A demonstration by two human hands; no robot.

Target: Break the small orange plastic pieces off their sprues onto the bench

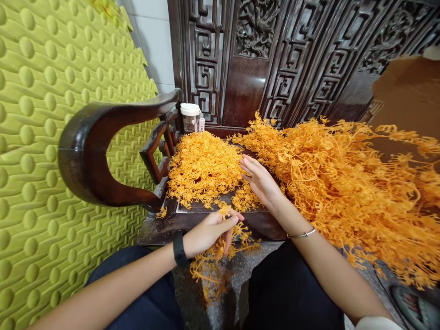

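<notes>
My left hand [215, 229] is closed around an orange artificial plant sprig [209, 270], whose branches hang below the seat's front edge. A small tuft of it pokes out above my fingers. My right hand [259, 178] is open with its fingers stretched out, by the right side of a heap of short orange pieces [206, 160]. A smaller clump of orange pieces [245, 197] lies just under that hand. Both heaps rest on the dark wooden seat [192, 217]. Whether my right fingertips touch the heap I cannot tell.
Long orange artificial branches [330, 174] form a big pile at the right, beside a cardboard box [409, 96]. A white-lidded jar [190, 117] stands behind the heap. The curved wooden armrest [82, 156] and yellow-green padded panel [27, 183] bound the left; a carved wooden backrest [245, 87] rises behind.
</notes>
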